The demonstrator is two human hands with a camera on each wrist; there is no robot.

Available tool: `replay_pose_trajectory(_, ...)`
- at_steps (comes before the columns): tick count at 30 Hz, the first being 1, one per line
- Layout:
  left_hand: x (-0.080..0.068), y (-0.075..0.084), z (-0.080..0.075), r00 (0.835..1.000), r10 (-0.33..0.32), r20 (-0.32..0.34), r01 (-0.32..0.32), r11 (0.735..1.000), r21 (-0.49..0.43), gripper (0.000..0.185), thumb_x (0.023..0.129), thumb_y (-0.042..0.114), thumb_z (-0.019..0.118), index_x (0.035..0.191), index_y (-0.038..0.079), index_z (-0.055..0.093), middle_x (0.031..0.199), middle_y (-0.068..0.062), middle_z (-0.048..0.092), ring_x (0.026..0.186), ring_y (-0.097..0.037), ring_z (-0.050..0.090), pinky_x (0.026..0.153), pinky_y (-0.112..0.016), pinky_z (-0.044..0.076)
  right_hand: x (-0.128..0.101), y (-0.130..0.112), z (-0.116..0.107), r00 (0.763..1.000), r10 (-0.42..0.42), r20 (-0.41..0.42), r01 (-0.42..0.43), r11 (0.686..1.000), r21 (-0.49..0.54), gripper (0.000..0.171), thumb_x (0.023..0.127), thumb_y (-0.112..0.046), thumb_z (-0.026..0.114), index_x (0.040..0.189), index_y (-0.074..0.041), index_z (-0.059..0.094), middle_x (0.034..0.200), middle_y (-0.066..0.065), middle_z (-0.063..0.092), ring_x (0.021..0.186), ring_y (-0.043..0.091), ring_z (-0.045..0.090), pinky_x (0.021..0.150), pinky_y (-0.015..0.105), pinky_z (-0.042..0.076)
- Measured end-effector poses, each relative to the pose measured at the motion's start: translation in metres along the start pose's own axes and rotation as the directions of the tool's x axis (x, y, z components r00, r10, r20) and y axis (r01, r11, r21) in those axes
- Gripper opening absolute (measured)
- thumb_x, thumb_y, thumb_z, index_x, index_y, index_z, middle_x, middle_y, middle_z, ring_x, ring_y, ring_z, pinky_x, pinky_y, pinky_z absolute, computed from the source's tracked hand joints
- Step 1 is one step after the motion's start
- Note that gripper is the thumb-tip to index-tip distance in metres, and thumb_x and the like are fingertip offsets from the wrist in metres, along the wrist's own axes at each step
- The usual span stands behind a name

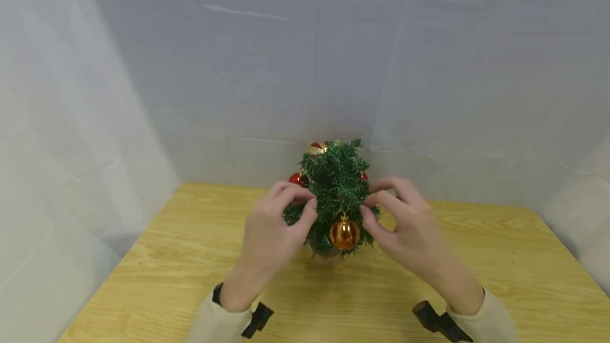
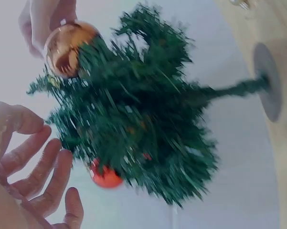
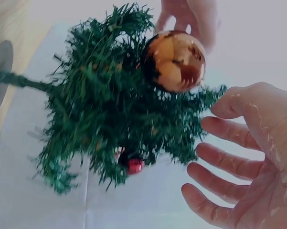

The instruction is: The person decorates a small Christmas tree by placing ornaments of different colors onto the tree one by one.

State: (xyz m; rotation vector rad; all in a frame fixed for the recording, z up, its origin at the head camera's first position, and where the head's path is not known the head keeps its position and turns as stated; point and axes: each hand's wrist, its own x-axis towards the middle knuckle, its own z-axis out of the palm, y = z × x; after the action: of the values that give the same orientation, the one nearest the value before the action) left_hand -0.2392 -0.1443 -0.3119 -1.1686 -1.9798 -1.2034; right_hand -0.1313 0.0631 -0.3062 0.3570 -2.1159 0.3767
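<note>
A small green Christmas tree (image 1: 335, 179) stands upright on the table, its round base (image 2: 268, 81) visible in the left wrist view. A shiny orange-gold ball ornament (image 1: 344, 234) hangs on its near side. Red ball ornaments (image 2: 106, 176) hang farther round; one (image 1: 297, 179) shows at the left. My left hand (image 1: 278, 221) pinches the branch tips on the left side with thumb and forefinger. On the right side, my right hand (image 1: 410, 226) pinches at the branches beside the gold ball. The other fingers of both hands are loosely bent, and foliage partly hides the fingertips.
A red and gold decoration (image 1: 318, 147) shows behind the treetop. The wooden table (image 1: 190, 258) extends around the tree, with pale cloth walls (image 1: 267, 68) behind and at the sides. In the left wrist view, a small shiny thing (image 2: 241, 4) lies at the table's edge of view.
</note>
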Motion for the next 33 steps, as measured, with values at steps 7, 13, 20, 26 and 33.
replay_pose_trajectory(7,-0.016,-0.027,-0.017,0.999,0.003,-0.051,-0.001,0.999,0.045,0.011,0.087,0.008,0.077,0.097,0.010,0.076,0.098,-0.002,0.072,0.090,-0.014,0.068,0.077,-0.034,0.057,-0.016,0.015,-0.017,0.998,0.061,0.013,-0.061,0.998,0.004,0.010,0.083,-0.001,0.072,0.090,-0.008,0.072,0.106,0.007,0.068,0.100,0.024,0.062,0.079,0.023,0.044)
replay_pose_trajectory(13,-0.027,-0.044,-0.023,1.000,0.005,0.017,-0.006,0.998,0.067,0.019,0.085,0.009,0.079,0.103,0.010,0.076,0.099,-0.003,0.072,0.091,-0.016,0.066,0.077,-0.032,0.055,-0.033,0.035,-0.024,0.999,0.044,0.028,-0.044,0.999,-0.013,0.016,0.082,0.001,0.072,0.094,-0.009,0.072,0.105,0.004,0.066,0.098,0.020,0.060,0.080,0.022,0.044)
replay_pose_trajectory(20,-0.035,-0.055,-0.026,0.986,-0.069,0.150,0.052,0.992,0.115,0.029,0.088,0.018,0.078,0.116,0.013,0.073,0.112,-0.002,0.071,0.098,-0.019,0.068,0.078,-0.032,0.054,-0.058,0.064,-0.020,0.996,-0.021,0.083,0.026,0.997,-0.069,0.032,0.104,-0.034,0.052,0.097,-0.010,0.072,0.102,0.004,0.067,0.091,0.019,0.062,0.076,0.024,0.047)
replay_pose_trajectory(26,-0.036,-0.060,-0.027,0.955,-0.132,0.265,0.108,0.989,0.102,0.039,0.093,0.025,0.074,0.131,0.016,0.067,0.126,-0.002,0.068,0.109,-0.021,0.066,0.086,-0.042,0.056,-0.081,0.089,-0.010,0.981,-0.089,0.172,0.113,0.984,-0.137,0.047,0.108,-0.044,0.039,0.098,-0.013,0.072,0.099,0.000,0.069,0.087,0.018,0.065,0.071,0.032,0.053)
replay_pose_trajectory(33,-0.036,-0.061,-0.027,0.938,-0.140,0.317,0.124,0.990,0.069,0.043,0.096,0.032,0.070,0.136,0.016,0.063,0.134,-0.004,0.065,0.115,-0.024,0.066,0.090,-0.040,0.055,-0.105,0.114,0.009,0.914,-0.256,0.314,0.307,0.944,-0.123,0.047,0.109,-0.038,0.034,0.101,-0.012,0.073,0.096,0.001,0.070,0.085,0.017,0.065,0.072,0.035,0.058)
